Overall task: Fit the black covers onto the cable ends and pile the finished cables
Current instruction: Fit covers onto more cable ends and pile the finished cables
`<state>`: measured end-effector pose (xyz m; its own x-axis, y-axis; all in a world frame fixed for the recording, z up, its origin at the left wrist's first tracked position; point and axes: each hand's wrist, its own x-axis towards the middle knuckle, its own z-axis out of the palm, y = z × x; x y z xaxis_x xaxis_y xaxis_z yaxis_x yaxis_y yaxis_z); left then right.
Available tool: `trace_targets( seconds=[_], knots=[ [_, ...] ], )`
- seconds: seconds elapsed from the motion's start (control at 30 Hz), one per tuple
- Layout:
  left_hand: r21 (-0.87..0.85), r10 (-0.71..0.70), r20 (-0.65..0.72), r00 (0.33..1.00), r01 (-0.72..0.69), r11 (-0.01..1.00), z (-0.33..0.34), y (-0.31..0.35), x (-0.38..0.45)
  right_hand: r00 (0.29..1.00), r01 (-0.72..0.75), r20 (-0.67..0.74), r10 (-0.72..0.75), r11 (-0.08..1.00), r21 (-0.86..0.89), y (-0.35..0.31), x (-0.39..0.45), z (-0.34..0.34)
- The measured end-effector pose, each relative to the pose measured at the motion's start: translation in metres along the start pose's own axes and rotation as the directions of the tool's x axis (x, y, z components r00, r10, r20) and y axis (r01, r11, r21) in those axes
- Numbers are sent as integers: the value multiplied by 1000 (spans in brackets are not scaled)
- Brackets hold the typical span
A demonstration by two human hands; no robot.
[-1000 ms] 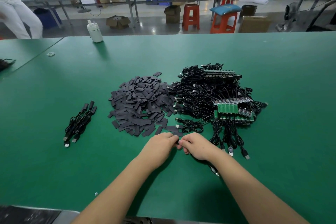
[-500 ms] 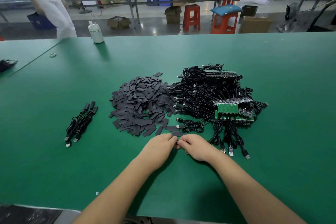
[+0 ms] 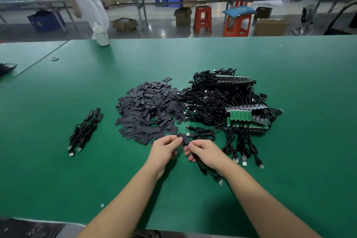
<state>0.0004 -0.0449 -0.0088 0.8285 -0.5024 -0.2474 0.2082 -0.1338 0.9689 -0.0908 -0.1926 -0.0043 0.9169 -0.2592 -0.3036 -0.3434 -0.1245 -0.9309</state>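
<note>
I am holding one black cover (image 3: 184, 139) pinched in my left hand (image 3: 165, 149), its thumb and curled fingers (image 3: 178, 140) closing on the cover's near-left end. My right hand (image 3: 205, 153) is gripping the cable (image 3: 201, 166), whose free length is trailing down toward five o'clock across the worktop (image 3: 58, 179) and ending in a plug beside my right forearm. The cover is sitting between the two hands, just above the worktop, with its long axis running from about eight o'clock to two o'clock. The cable end itself is hidden behind my right fingertips, so I cannot tell how far it is seated; I judge it is entering the cover from the four o'clock side. The finished cables (image 3: 85, 131) are lying well apart at nine o'clock, so my left hand is the nearer one for piling. The loose covers (image 3: 146, 110) are heaped just beyond my hands at twelve o'clock.
</note>
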Motion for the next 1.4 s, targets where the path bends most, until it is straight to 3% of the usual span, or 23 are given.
trace_targets(
  seconds=[0.13, 0.27, 0.33, 0.4, 0.57, 0.67, 0.73, 0.8, 0.93, 1.13, 1.3, 1.4],
  knots=[
    [37, 26, -27, 999, -25, 999, 2, 2, -1, 999, 27, -23, -26, 996, 80, -3, 2, 7],
    [215, 103, -52, 993, -89, 973, 6, 5, -6, 978, 83, -156, -140, 943, -323, -4, 5, 12],
    [251, 121, -76, 990, -98, 963, 5, 8, -7, 958, 108, -195, -209, 895, -432, -4, 6, 17],
    [232, 109, -82, 991, -87, 969, 1, 12, -9, 954, 131, -191, -232, 893, -431, -5, 7, 22],
    [87, 32, -123, 992, -22, 996, -27, 25, -9, 947, 147, -250, -202, 964, -220, 2, 10, 22],
    [124, 24, -180, 983, -1, 992, -69, 27, -6, 934, 97, -298, -198, 941, -323, 16, 10, 15],
    [240, 31, -260, 965, 33, 970, -105, 28, 0, 926, 92, -303, -226, 912, -399, 25, 10, 13],
    [439, 69, -346, 936, 96, 893, -142, 29, 10, 918, 124, -281, -282, 874, -470, 32, 10, 15],
    [768, 204, -427, 881, 234, 596, -193, 30, 44, 888, 154, -258, -380, 776, -612, 40, 12, 24],
    [861, 179, -431, 884, 343, 376, -227, 42, 108, 880, 120, -282, -383, 753, -648, 44, 16, 29],
    [876, 196, -437, 878, 366, 313, -239, 44, 133, 885, 106, -271, -378, 732, -673, 47, 19, 28],
    [884, 245, -460, 853, 414, 217, -236, 42, 136, 890, 102, -266, -372, 729, -677, 47, 19, 29]
  ],
)
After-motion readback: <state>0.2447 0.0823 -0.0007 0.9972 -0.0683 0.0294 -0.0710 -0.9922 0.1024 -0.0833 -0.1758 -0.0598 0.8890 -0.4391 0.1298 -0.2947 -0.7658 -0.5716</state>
